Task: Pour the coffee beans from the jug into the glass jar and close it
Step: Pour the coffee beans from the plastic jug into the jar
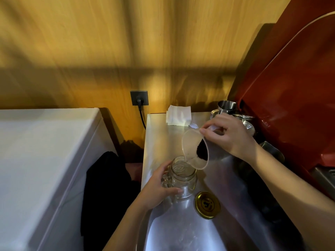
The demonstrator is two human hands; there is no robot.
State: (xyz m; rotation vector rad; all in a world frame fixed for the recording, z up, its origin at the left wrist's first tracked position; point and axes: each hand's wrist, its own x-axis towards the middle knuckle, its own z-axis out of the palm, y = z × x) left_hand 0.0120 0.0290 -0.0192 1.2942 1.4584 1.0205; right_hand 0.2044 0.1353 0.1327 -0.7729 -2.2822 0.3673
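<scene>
Coffee beans (201,149): dark heap lying low inside the tilted jug, near its mouth.

Jug (194,148): clear plastic, tipped steeply toward the jar, its lip just above the jar's rim. Held by the right hand (227,135), fingers (205,131) wrapped closed around its upper wall.

Glass jar (183,178): clear, threaded neck, side handle, open-mouthed, standing upright on the tabletop (181,230). No beans can be made out inside it. Left hand (159,187) grips its left side and handle, fingers curled closed against the glass.

Lid (207,205): gold metal disc with dark print, lying flat on the tabletop just beside the jar, to its right, apart from it.

Tabletop: brushed steel, reflective.

Other items: folded white paper (178,115) at the far edge; steel pitcher (226,107) behind the right hand; red machine (293,105) along the right side; wall socket (139,97) with a black plug on the wood-panel wall; white surface (41,151) to the left; dark cloth (107,187) in the gap between.
</scene>
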